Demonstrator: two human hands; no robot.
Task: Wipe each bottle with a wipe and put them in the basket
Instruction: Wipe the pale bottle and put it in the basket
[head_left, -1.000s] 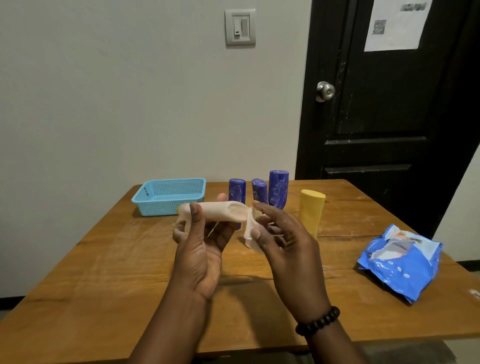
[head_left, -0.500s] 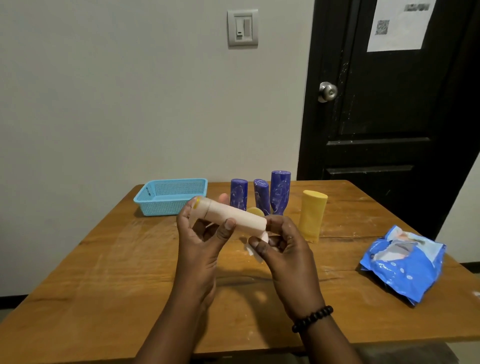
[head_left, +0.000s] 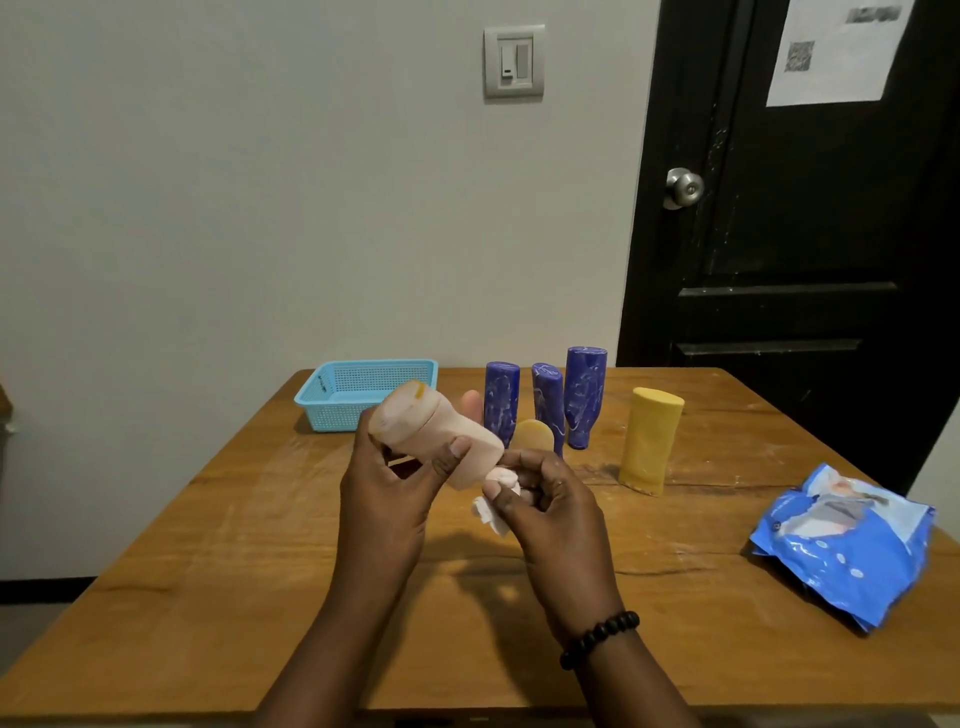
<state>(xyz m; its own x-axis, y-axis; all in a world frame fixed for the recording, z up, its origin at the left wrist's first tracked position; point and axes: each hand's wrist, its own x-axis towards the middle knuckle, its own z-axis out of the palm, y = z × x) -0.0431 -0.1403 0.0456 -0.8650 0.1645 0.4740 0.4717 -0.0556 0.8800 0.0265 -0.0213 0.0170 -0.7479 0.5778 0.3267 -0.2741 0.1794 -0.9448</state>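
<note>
Since half a second ago we have tipped the pale bottle steeper, wide end up and toward the basket

Head view: our left hand holds the bottle mid-body, fingers curled round it, long axis slanting down to the right; our right hand pinches the wipe against its low narrow end, so we judge the next stroke runs up-left along the body; four bottles stand unwiped behind, basket far left

Dim even indoor light, perhaps from overhead, soft shadows on the table, wide-angle bending at edges.
</note>
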